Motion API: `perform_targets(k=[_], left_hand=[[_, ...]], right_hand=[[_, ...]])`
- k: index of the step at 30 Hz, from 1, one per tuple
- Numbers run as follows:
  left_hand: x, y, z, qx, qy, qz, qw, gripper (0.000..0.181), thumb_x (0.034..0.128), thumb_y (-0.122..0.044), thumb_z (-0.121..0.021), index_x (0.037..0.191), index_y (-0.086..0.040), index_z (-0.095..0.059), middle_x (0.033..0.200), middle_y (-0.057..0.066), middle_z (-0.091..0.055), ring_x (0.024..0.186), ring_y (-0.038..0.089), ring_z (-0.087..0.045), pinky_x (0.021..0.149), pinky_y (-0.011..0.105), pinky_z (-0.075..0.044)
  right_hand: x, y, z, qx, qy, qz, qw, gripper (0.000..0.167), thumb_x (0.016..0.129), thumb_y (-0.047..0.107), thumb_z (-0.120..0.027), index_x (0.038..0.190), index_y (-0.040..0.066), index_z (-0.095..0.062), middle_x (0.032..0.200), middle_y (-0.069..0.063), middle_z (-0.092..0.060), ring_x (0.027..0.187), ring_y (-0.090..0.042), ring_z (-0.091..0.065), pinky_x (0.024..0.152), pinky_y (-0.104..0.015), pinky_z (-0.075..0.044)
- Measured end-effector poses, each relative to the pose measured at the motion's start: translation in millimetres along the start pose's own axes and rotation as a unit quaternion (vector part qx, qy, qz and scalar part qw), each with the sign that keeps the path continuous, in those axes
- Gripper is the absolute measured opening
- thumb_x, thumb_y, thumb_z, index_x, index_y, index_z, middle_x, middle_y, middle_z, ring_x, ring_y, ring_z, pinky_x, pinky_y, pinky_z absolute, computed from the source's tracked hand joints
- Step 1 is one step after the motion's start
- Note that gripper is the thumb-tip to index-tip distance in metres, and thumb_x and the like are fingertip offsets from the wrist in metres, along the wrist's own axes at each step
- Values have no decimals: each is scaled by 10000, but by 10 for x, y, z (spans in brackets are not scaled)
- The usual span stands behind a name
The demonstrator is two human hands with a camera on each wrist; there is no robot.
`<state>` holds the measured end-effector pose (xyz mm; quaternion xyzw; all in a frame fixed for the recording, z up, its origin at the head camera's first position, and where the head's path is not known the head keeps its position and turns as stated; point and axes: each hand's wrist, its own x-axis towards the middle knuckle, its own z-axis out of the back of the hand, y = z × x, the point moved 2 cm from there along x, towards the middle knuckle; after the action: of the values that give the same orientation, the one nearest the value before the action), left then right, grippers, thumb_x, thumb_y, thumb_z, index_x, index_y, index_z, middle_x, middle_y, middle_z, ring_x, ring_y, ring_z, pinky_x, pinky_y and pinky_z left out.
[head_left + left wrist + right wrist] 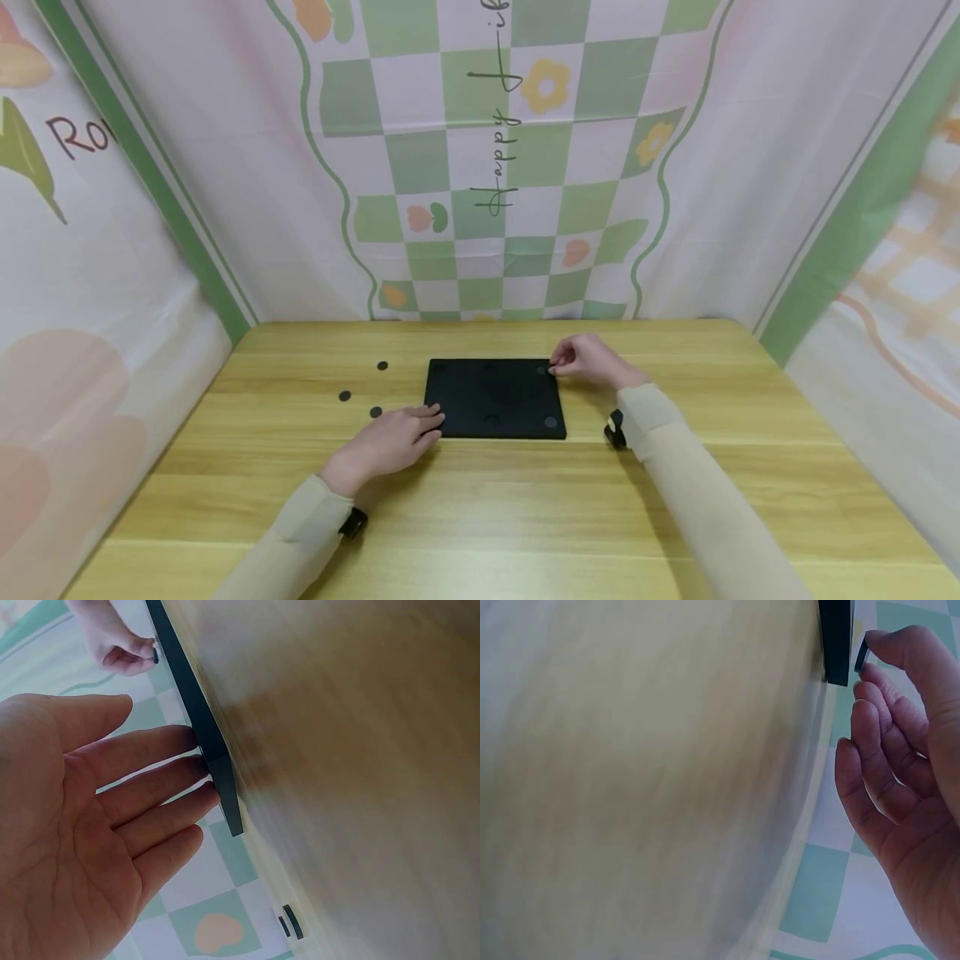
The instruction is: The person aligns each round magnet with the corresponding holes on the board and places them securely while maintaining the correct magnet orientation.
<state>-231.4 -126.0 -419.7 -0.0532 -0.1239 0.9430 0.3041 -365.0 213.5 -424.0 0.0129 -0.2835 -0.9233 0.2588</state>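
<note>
From where I stand, the head view shows a black board (517, 396), flat, matt and rectangular, lying in the middle of a table (510, 517) with smooth yellow wood grain. Its long axis runs left to right across the person, its short ends facing the sides, and faint round marks dot its face. The left hand (390, 442) lies flat with fingers extended, tips on the board's near left corner; the right hand (592, 358) is at the far right corner, thumb and fingers drawn together. Three small dark discs (345, 396) lie on the wood left of the board, and a checked green-and-white cloth (480, 125) with soft creases hangs behind. In the left wrist view, the left palm is open, grasping nothing, its fingertips against the board, which shows as a thin, straight-edged slab slanting down to the right. In the right wrist view, the right thumb and forefinger pinch a thin black piece (862, 652), tilted nearly edge-on just beside the board's squared end; the other fingers curve loosely.
</note>
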Motion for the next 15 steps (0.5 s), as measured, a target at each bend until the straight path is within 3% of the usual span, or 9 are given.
perform_targets(k=[5,15], left_hand=[[-2,-4,6,-10,11,2,10000,409,1011,-299,-448,1344,-84,-547,1431,85,-475,1324,274,-446,1069,450,-391],[1,-9,6,-35,-13,45,10000,415,1013,-309,-443,1344,-83,-547,1428,84,-480,1321,273,-450,1067,450,-392]], right_hand=[[53,5,-30,-38,126,-162,9998,97,789,167,-774,822,99,-713,761,12,-681,695,-81,-606,661,-241,-518],[124,86,-58,-71,228,-88,9997,113,791,205,-771,826,113,-715,758,24,-676,696,-82,-595,672,-254,-511]])
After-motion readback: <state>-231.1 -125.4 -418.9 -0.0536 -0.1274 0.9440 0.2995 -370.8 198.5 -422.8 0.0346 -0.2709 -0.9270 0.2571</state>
